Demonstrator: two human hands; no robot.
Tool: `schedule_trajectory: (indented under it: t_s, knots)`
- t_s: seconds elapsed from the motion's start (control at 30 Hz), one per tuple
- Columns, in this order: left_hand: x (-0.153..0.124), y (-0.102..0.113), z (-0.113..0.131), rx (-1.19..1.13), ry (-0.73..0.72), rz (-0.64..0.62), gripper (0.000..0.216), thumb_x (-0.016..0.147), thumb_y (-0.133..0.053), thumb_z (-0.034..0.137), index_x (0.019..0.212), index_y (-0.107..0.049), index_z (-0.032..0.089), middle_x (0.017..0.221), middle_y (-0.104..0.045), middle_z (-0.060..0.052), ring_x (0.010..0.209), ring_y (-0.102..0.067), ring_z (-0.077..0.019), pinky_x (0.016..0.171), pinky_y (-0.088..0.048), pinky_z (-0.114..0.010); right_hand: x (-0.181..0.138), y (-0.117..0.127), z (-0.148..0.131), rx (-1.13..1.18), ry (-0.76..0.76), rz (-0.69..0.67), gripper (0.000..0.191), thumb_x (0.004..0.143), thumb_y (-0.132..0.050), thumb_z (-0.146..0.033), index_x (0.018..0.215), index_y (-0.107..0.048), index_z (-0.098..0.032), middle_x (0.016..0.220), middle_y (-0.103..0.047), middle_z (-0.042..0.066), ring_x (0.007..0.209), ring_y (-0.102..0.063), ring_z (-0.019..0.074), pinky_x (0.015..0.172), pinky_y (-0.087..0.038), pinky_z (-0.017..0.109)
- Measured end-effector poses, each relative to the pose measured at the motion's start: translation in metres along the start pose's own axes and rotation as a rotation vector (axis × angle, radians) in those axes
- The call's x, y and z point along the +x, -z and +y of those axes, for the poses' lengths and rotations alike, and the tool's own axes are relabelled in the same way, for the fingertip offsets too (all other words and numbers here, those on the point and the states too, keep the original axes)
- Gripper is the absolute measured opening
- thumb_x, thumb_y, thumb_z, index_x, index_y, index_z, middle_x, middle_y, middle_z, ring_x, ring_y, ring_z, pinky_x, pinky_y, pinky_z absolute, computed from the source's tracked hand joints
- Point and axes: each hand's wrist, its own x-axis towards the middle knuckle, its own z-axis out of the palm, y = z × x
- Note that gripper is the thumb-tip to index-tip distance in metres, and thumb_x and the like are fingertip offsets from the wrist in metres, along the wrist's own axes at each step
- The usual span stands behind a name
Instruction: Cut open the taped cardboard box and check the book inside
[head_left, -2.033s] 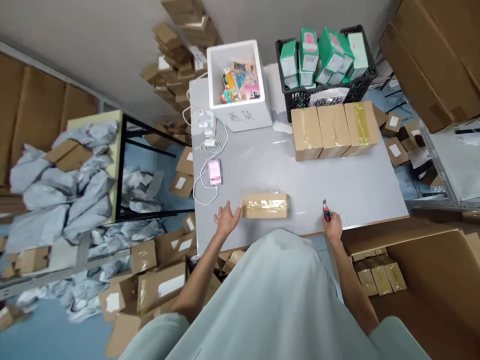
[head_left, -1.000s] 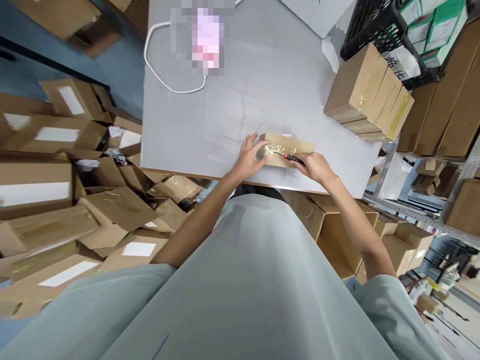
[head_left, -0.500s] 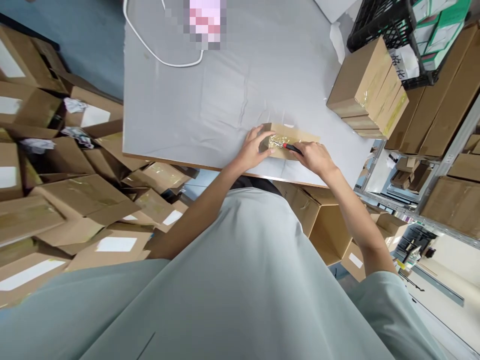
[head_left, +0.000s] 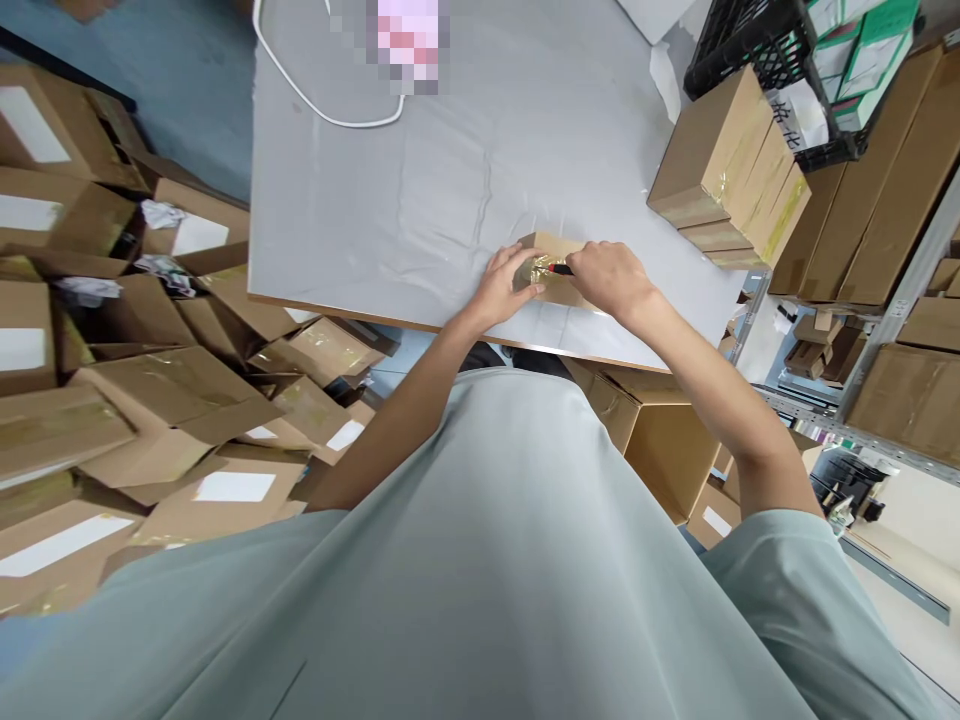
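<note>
On the grey-covered table [head_left: 360, 215], near its front edge, lies a small cardboard box [head_left: 556, 291] with shiny clear tape along its top. My left hand [head_left: 500, 287] grips the left end of this box, thumb on the near side and fingers on the far side. Closed around the red-and-black handle of a utility knife [head_left: 559, 268], my right hand [head_left: 611, 280] is over the box's right part and hides some of it. The knife's thin tip points left onto the tape, close to my left fingers.
Stacked cardboard boxes [head_left: 724, 170] stand at the table's right side, by a black crate [head_left: 750, 50]. A white cable [head_left: 360, 124] curves over the far left. Many opened cartons [head_left: 172, 390] pile up left of the table; an open carton [head_left: 667, 455] sits below its front edge.
My right hand has moved slightly left and up with the knife, its wrist turned, covering more of the box. My left hand keeps hold of the box's left end.
</note>
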Motion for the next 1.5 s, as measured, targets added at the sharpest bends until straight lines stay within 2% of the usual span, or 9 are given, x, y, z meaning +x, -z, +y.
schedule_trajectory:
  t_s: [0.13, 0.4, 0.57, 0.77, 0.9, 1.03, 1.23, 1.4, 1.5]
  knots:
    - [0.001, 0.002, 0.001, 0.002, 0.013, 0.020, 0.065, 0.097, -0.075, 0.048, 0.157, -0.062, 0.027, 0.163, -0.059, -0.012, 0.162, -0.046, -0.0335, 0.139, -0.033, -0.056, 0.021, -0.017, 0.012, 0.045, 0.107, 0.117, 0.062, 0.121, -0.036, -0.052, 0.117, -0.081, -0.010, 0.107, -0.078, 0.020, 0.122, -0.074, 0.0432, 0.103, -0.057, 0.056]
    - [-0.001, 0.013, 0.013, 0.080, 0.030, 0.014, 0.078, 0.098, -0.068, 0.077, 0.155, -0.063, 0.023, 0.162, -0.063, -0.014, 0.156, -0.052, -0.0325, 0.137, -0.037, -0.051, 0.031, -0.053, 0.039, 0.112, 0.119, 0.182, 0.054, 0.118, -0.046, -0.051, 0.119, -0.083, -0.012, 0.107, -0.078, 0.020, 0.125, -0.073, 0.0429, 0.107, -0.055, 0.057]
    - [-0.004, 0.019, 0.023, 0.138, 0.075, 0.037, 0.083, 0.095, -0.068, 0.083, 0.153, -0.065, 0.024, 0.161, -0.065, -0.015, 0.155, -0.055, -0.0345, 0.136, -0.038, -0.052, -0.009, -0.061, 0.100, 0.094, 0.021, 0.050, 0.045, 0.116, -0.056, -0.046, 0.121, -0.083, -0.011, 0.112, -0.081, 0.023, 0.120, -0.075, 0.0396, 0.104, -0.054, 0.048]
    - [-0.004, 0.013, 0.030, 0.184, 0.182, 0.074, 0.075, 0.093, -0.077, 0.073, 0.152, -0.068, 0.028, 0.161, -0.067, -0.012, 0.155, -0.056, -0.0350, 0.136, -0.038, -0.053, -0.064, -0.077, 0.172, 0.038, -0.028, -0.069, 0.047, 0.118, -0.049, -0.043, 0.129, -0.083, -0.013, 0.118, -0.082, 0.024, 0.114, -0.076, 0.0361, 0.091, -0.051, 0.040]
    - [-0.001, 0.009, 0.030, 0.153, 0.226, 0.097, 0.076, 0.088, -0.080, 0.072, 0.150, -0.070, 0.028, 0.160, -0.068, -0.012, 0.155, -0.058, -0.0327, 0.136, -0.038, -0.051, -0.068, -0.103, 0.200, 0.149, 0.003, -0.034, 0.044, 0.118, -0.050, -0.043, 0.133, -0.082, -0.017, 0.122, -0.083, 0.023, 0.113, -0.076, 0.0364, 0.090, -0.049, 0.040]
    - [0.003, 0.010, 0.029, 0.106, 0.295, 0.111, 0.082, 0.080, -0.085, 0.073, 0.145, -0.071, 0.025, 0.159, -0.068, -0.015, 0.150, -0.062, -0.0319, 0.133, -0.043, -0.052, -0.056, -0.148, 0.223, 0.365, 0.104, 0.060, 0.042, 0.118, -0.051, -0.045, 0.142, -0.079, -0.025, 0.130, -0.084, 0.015, 0.115, -0.077, 0.0335, 0.091, -0.049, 0.038]
    - [0.003, 0.010, 0.028, 0.059, 0.375, 0.115, 0.089, 0.069, -0.090, 0.074, 0.141, -0.069, 0.024, 0.149, -0.072, -0.017, 0.128, -0.073, -0.0307, 0.115, -0.061, -0.051, -0.037, -0.208, 0.214, 0.624, 0.092, 0.142, 0.039, 0.114, -0.056, -0.040, 0.143, -0.079, -0.027, 0.144, -0.081, 0.010, 0.126, -0.076, 0.0331, 0.097, -0.053, 0.036]
    - [0.000, 0.009, 0.023, 0.056, 0.341, 0.094, 0.079, 0.077, -0.085, 0.069, 0.141, -0.066, 0.027, 0.145, -0.073, -0.015, 0.122, -0.075, -0.0292, 0.107, -0.066, -0.050, -0.053, -0.233, 0.179, 0.914, -0.156, 0.339, 0.038, 0.111, -0.057, -0.036, 0.140, -0.080, -0.028, 0.144, -0.081, 0.008, 0.124, -0.076, 0.0308, 0.103, -0.056, 0.038]
    - [-0.003, 0.006, 0.020, 0.000, 0.305, 0.076, 0.076, 0.081, -0.083, 0.066, 0.143, -0.065, 0.027, 0.154, -0.068, -0.014, 0.128, -0.073, -0.0299, 0.109, -0.065, -0.049, -0.070, -0.244, 0.155, 1.142, -0.311, 0.477, 0.047, 0.109, -0.057, -0.053, 0.134, -0.081, -0.021, 0.131, -0.085, 0.010, 0.110, -0.077, 0.0290, 0.102, -0.058, 0.040]
